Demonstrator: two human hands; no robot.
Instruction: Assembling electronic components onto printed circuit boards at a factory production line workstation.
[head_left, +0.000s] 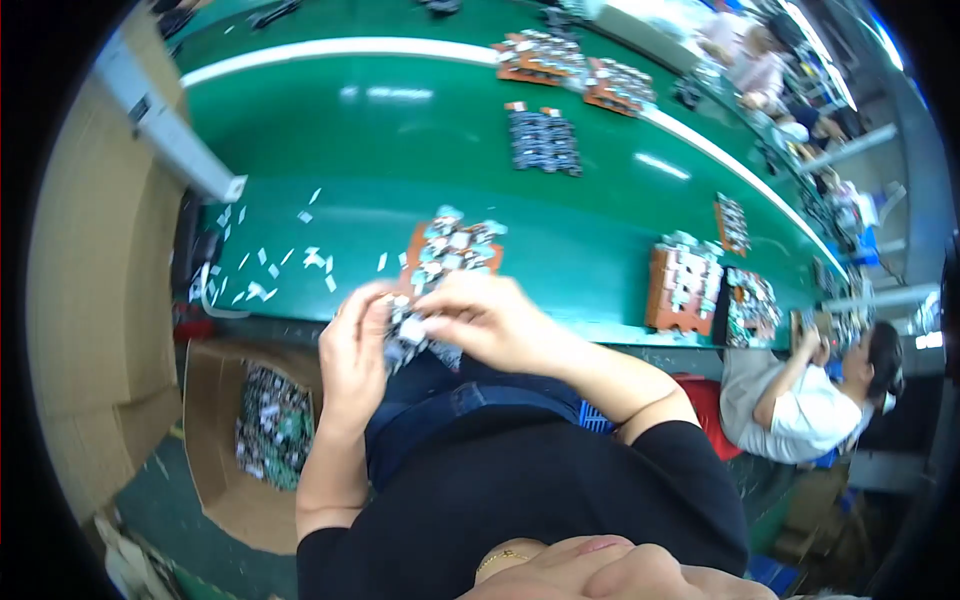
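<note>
**Head view: both hands on a small board at the belt's near edge**

Head camera looks down past a black top and blue apron to the two hands, which meet just above the lap. The left hand curls around the left side of a small board studded with grey and white parts, fingers closed on its edge. The right hand comes in over the top, its fingers bent narrow and pinching at the board's upper side. The board sits between the hands, touching both, just short of the green belt.

Below the left elbow a cardboard box on the floor holds a heap of green boards. On the belt just beyond the hands lies an orange tray loaded with more parts, and white scraps are scattered to its left. Farther right stands another orange tray, with a co-worker in a white shirt seated beside it. Well beyond, a dark cluster of parts and further trays lie on the belt.
</note>
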